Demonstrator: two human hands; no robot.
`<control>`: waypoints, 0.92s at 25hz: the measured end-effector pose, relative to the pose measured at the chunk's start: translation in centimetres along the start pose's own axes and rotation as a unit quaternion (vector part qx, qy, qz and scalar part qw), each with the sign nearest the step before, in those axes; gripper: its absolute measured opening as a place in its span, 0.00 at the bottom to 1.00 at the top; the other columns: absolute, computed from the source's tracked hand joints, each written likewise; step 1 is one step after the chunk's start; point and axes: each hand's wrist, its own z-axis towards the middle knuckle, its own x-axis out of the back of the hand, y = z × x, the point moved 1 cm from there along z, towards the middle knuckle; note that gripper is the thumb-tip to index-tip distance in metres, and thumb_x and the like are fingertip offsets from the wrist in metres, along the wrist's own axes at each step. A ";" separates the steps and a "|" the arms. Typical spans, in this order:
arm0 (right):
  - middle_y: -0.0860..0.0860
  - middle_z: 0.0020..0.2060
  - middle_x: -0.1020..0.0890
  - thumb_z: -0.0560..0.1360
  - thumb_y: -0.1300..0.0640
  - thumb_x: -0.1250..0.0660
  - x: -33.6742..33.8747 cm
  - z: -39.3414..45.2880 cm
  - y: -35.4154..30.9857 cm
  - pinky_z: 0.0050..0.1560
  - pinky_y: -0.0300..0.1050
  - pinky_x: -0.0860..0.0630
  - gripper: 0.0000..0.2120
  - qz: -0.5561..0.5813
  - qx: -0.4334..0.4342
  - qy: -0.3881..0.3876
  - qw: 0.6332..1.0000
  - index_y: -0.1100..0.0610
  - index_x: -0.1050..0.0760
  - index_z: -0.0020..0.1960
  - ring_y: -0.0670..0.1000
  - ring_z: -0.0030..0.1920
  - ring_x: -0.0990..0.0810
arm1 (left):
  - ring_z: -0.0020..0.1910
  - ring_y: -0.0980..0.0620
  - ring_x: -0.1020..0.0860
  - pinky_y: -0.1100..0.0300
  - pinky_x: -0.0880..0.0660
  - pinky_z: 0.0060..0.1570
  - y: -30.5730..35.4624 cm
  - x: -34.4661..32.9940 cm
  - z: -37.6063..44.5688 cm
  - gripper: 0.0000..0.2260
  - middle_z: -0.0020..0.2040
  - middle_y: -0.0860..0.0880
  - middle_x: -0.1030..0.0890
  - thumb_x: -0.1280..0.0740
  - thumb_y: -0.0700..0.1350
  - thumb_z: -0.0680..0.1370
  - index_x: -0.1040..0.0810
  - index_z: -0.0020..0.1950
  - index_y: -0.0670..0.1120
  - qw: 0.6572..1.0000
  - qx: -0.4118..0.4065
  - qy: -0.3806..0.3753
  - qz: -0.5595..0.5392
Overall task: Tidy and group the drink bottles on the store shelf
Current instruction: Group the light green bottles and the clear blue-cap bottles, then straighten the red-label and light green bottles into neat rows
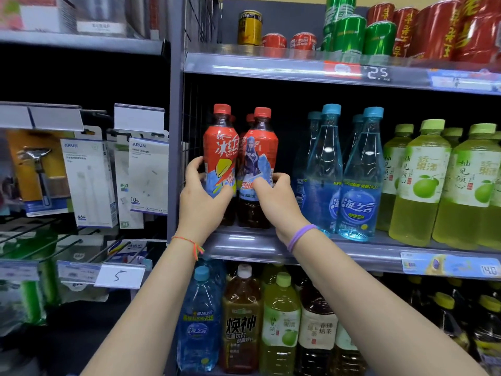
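left hand (202,198) clamped on left tea bottle (220,150) | right hand (273,196) on right tea bottle (259,156) | full, heavyish, slick labels: grip mid-body

"ARUN" on charger boxes (147,175); "2.5" on shelf price tag (377,73).

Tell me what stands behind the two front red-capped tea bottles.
Behind the two front red-capped tea bottles, another red cap peeks out between them, so more bottles stand there. Their bodies are covered, so the count is unclear.
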 end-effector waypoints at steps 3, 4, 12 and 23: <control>0.49 0.50 0.23 0.79 0.54 0.40 -0.1 0.3 -0.1 0.39 0.39 0.30 0.14 0.031 -0.020 -0.011 0.999 0.56 0.36 0.63 0.43 0.46 0.24 | 0.48 0.67 0.21 0.72 0.25 0.46 -0.2 0.4 0.5 0.28 0.54 0.56 0.21 0.28 0.41 0.75 0.35 0.72 0.53 0.998 0.012 -0.040 -0.037; 0.49 0.50 0.23 0.79 0.54 0.40 -0.1 0.3 -0.1 0.40 0.39 0.30 0.14 0.045 -0.030 -0.018 0.998 0.56 0.35 0.63 0.43 0.46 0.24 | 0.47 0.69 0.21 0.74 0.26 0.44 -0.2 0.5 0.6 0.27 0.54 0.57 0.21 0.29 0.40 0.76 0.35 0.72 0.53 0.997 0.017 -0.049 -0.049; 0.52 0.56 0.23 0.68 0.45 0.27 -0.7 1.2 1.6 0.49 0.43 0.23 0.24 -0.077 0.058 0.040 0.995 0.52 0.31 0.59 0.49 0.52 0.21 | 0.59 0.54 0.22 0.55 0.23 0.59 -0.4 0.7 0.6 0.35 0.62 0.50 0.23 0.24 0.61 0.65 0.31 0.68 0.53 0.998 0.030 -0.052 0.010; 0.47 0.46 0.29 0.73 0.51 0.29 1.2 -1.3 -0.4 0.43 0.27 0.33 0.10 -0.096 0.212 0.137 0.963 0.52 0.26 0.51 0.34 0.45 0.28 | 0.68 0.39 0.31 0.48 0.31 0.65 2.9 -1.0 -1.6 0.32 0.70 0.39 0.31 0.30 0.40 0.75 0.38 0.77 0.42 0.957 -0.132 0.086 0.245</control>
